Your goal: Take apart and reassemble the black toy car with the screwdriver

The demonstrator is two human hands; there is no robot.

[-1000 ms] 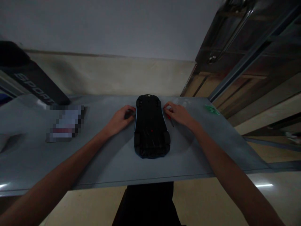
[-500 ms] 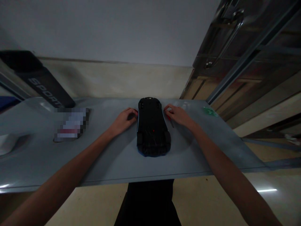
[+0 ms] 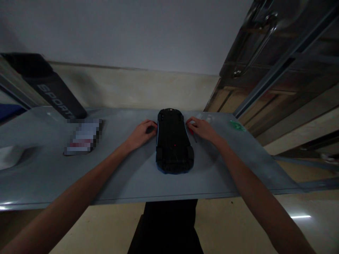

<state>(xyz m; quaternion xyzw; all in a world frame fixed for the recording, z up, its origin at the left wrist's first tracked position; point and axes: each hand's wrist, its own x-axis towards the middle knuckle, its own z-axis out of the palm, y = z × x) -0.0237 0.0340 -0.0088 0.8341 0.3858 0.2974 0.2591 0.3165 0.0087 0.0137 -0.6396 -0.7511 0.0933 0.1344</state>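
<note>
A black toy car (image 3: 174,141) with blue edges lies upside down on the grey table (image 3: 127,187), its wheels facing up. My left hand (image 3: 144,133) rests at the car's left side near its narrower far end, fingers curled with the tips against or just beside it. On the other side, my right hand (image 3: 199,127) has its fingers bent close to the car's right edge. A small screwdriver with a red handle (image 3: 191,131) lies under and beside my right hand. Whether that hand touches it cannot be told.
Left on the table stand a dark bottle-like object (image 3: 57,93) lettered SPORT, a blurred-out flat item (image 3: 84,137) and a white object (image 3: 10,156). A green item (image 3: 237,125) lies at the right. The wall (image 3: 148,84) rises behind the table.
The whole view has shifted slightly. Both hands and the car keep nearly the same places relative to each other.
</note>
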